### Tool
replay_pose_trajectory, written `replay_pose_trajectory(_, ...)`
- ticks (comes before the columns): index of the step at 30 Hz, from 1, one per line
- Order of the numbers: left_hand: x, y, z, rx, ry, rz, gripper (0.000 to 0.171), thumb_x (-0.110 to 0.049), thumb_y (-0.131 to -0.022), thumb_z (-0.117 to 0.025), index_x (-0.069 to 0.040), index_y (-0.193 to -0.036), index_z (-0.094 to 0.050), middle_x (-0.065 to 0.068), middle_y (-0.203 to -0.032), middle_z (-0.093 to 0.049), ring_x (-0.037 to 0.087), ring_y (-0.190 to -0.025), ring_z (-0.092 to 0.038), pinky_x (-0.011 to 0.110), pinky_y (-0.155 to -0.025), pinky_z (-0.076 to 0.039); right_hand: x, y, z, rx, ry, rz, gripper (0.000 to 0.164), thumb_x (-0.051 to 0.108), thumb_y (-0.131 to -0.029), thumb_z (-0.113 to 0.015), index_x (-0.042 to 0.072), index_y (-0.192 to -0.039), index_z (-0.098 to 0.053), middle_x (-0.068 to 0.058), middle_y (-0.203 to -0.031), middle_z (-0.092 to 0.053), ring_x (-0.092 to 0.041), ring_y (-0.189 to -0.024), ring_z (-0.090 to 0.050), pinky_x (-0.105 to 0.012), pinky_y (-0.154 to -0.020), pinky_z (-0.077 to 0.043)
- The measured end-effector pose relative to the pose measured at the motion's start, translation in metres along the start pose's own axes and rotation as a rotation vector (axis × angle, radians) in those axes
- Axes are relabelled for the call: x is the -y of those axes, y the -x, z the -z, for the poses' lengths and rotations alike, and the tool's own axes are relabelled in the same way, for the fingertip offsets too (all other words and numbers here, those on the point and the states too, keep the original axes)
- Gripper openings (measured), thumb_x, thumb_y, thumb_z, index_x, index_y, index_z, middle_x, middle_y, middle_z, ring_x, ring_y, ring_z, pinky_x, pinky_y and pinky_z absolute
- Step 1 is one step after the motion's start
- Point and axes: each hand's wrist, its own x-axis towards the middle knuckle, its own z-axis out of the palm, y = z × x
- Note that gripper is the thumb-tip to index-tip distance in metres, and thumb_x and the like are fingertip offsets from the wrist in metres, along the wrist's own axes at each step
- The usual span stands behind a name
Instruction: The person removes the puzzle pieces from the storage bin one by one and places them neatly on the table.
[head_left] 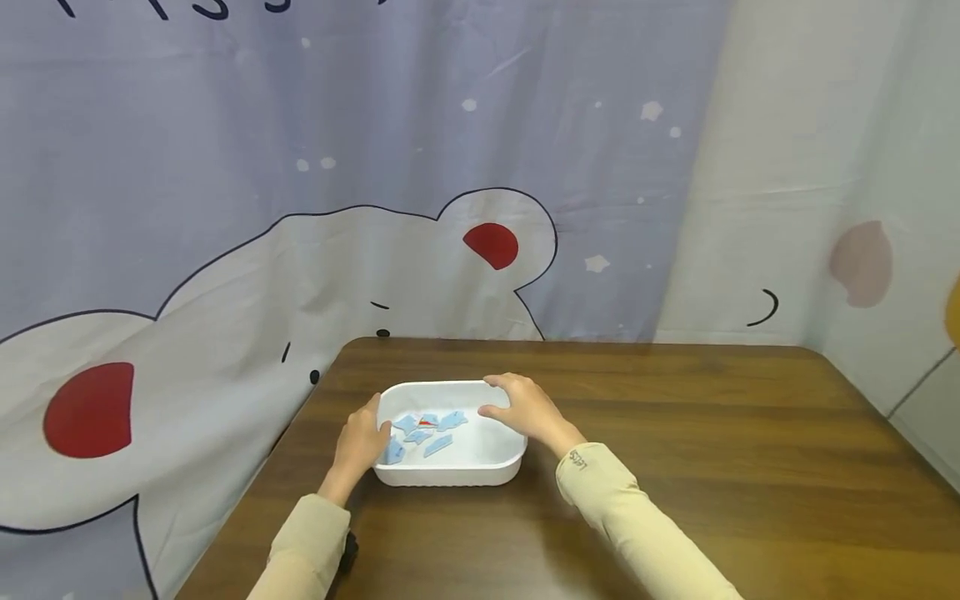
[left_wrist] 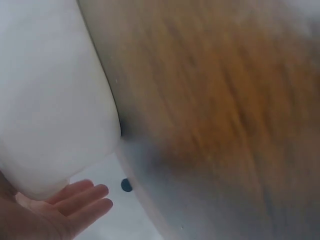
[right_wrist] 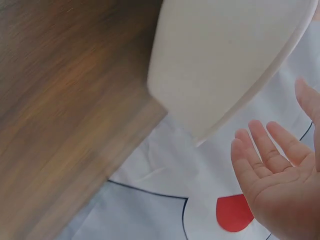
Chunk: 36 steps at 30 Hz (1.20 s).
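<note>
Lower centre of frame, a white, round-cornered tray (head_left: 480, 454) sits on the brown wood-grain surface (head_left: 712, 467), jagged pale-blue pieces (head_left: 452, 421) inside; left hand (head_left: 362, 437) at its left rim, fingers straight; right hand (head_left: 525, 408) opposite, fingers spread!

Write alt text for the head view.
A person's left hand and right hand flank a white tub of flat, light-blue pieces on a wooden table. Behind hangs a cloth printed with cartoon shapes.
</note>
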Motion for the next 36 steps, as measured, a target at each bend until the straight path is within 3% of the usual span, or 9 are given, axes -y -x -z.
replay_pose_trajectory(13,-0.003,0.006,-0.002,-0.015,0.027,0.016,0.053,-0.008,-0.092,-0.057,0.012,-0.139,-0.043,0.035,-0.129,-0.056,0.051,-0.111,-0.059,0.059,-0.090,-0.051,0.010,-0.009,-0.029,0.089,-0.053,0.084,0.053,0.022,-0.085,-0.074,-0.002,-0.130,-0.059,-0.018,-0.129,-0.064,-0.034,-0.122,-0.059,-0.045,-0.106,-0.045)
replay_pose_trajectory(22,-0.010,0.006,-0.006,-0.011,0.041,0.031,0.054,-0.004,-0.090,-0.056,0.010,-0.140,-0.042,0.035,-0.129,-0.057,0.051,-0.109,-0.060,0.059,-0.090,-0.051,0.015,-0.014,-0.049,0.172,0.018,0.037,0.043,0.011,-0.084,-0.073,-0.001,-0.124,-0.063,-0.017,-0.122,-0.066,-0.034,-0.118,-0.060,-0.045,-0.104,-0.046)
replay_pose_trajectory(36,-0.010,0.010,-0.008,-0.024,0.027,0.008,0.054,-0.005,-0.089,-0.057,0.011,-0.139,-0.043,0.036,-0.124,-0.059,0.051,-0.106,-0.062,0.058,-0.088,-0.052,0.008,-0.008,-0.068,0.192,-0.068,0.003,0.040,0.002,-0.078,-0.073,-0.003,-0.117,-0.067,-0.018,-0.115,-0.069,-0.032,-0.105,-0.063,-0.045,-0.097,-0.049)
